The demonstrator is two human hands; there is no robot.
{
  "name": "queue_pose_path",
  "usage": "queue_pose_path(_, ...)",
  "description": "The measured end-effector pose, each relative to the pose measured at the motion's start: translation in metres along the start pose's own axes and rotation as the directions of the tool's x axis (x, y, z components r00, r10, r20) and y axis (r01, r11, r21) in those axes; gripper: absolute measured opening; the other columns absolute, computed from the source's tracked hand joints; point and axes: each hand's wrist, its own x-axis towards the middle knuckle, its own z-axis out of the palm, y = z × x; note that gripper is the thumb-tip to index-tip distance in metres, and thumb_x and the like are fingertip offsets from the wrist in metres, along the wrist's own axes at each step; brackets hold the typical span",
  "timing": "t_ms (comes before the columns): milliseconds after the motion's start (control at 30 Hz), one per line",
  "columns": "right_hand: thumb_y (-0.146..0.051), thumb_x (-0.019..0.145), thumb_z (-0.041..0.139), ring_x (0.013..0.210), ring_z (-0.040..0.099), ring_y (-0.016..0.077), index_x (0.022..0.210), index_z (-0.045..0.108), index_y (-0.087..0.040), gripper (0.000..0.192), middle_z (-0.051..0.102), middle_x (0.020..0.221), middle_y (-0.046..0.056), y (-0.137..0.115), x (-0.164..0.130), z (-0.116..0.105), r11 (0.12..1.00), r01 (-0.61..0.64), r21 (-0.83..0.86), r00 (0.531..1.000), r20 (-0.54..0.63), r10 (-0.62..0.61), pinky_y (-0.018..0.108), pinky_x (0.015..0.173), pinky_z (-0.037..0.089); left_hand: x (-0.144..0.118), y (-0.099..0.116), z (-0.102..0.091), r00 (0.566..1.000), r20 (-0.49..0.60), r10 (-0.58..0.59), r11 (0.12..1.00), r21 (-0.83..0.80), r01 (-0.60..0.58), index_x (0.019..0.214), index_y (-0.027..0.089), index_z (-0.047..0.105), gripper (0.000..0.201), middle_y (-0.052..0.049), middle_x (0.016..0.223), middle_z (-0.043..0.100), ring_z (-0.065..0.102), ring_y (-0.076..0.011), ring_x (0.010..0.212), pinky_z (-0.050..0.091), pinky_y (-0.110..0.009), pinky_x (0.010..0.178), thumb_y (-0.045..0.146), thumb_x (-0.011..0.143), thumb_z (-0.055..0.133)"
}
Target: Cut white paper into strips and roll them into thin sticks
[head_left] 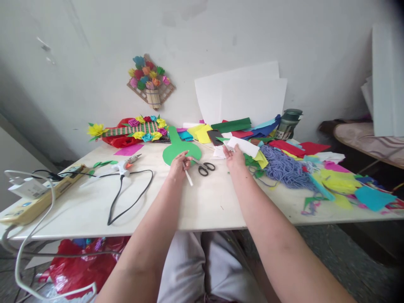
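Note:
My left hand (180, 165) is closed on a slim white pen-like stick (188, 178) that points down toward the tabletop. Just beyond this hand lies a green paper cutout (176, 148) with a round body and a narrow neck. Black-handled scissors (205, 169) rest on the table to the right, their blades toward my left hand. A folded piece of white paper (244, 146) is in my right hand (235, 159), pinched at its left end. Behind that hand are more white paper and a dark flat object (215, 137).
A glue gun (123, 166) with a looped cord lies left, near a power strip (41, 195). Paper flowers decorate a woven strip (135, 129) at the back. Blue-purple yarn (285, 168), coloured paper scraps (342, 183) and a dark green bottle (288, 124) occupy the right side.

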Motion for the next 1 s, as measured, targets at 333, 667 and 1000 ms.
queue_pose_path(333,-0.033,0.092,0.046,0.055,0.063,0.0086,0.094,0.057,-0.010,0.025,0.069,0.077,0.009,0.002,-0.011,0.003,0.952,-0.222,-0.212,0.900,0.332,0.284,0.014,0.046,0.052,0.001,0.001,-0.005,0.995,-0.039,0.089,0.991,-0.098,-0.092,0.105,0.014,0.049,0.019,-0.001,0.057,0.058,0.043,-0.0063,0.038,0.022,-0.015,0.036,0.020,0.087,0.045)
queue_pose_path(667,-0.013,0.075,0.063,0.067,0.065,0.0146,0.090,0.065,-0.009,0.016,0.071,0.077,0.009,0.031,-0.040,0.009,0.704,-0.015,-0.710,0.521,0.595,0.612,0.024,0.061,0.052,0.003,0.003,-0.007,0.986,-0.106,0.127,0.975,-0.170,-0.144,0.101,0.015,0.054,0.020,0.001,0.056,0.056,0.039,-0.0055,0.038,0.018,-0.017,0.036,0.024,0.082,0.051)
queue_pose_path(1000,-0.026,0.062,0.078,0.052,0.056,0.0091,0.068,0.065,-0.007,0.023,0.065,0.059,0.004,0.040,-0.052,0.009,0.519,0.189,-0.834,0.391,0.548,0.739,0.019,0.046,0.041,-0.002,0.003,-0.004,0.995,-0.007,0.103,0.989,-0.106,-0.103,0.109,0.015,0.055,0.034,0.001,0.057,0.056,0.056,-0.0150,0.050,0.045,-0.026,0.051,0.038,0.086,0.044)
